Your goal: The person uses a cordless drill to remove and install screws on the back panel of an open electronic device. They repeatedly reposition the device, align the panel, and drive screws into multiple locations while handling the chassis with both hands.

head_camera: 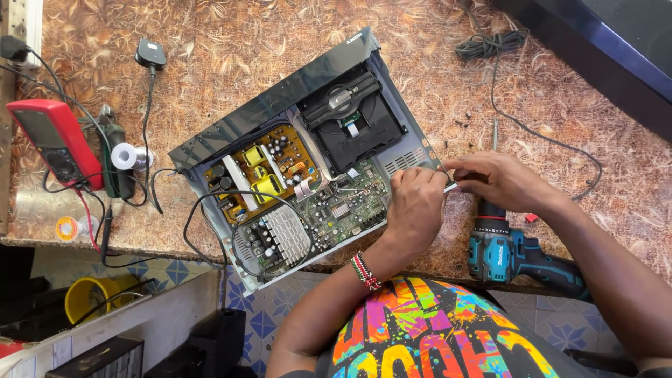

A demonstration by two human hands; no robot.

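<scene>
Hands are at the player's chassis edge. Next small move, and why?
Probably steady the thin metal tool and work it at the opened disc player rim: left hand and right hand both pinch there, while the cordless drill lies unused beside it.

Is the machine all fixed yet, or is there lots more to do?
Not yet. Done: the player has its lid off, so its boards and disc tray show. In hand: the left hand and right hand pinch a thin tool at its right edge. Left: no lid is in view, and the drill and red meter lie idle.
</scene>
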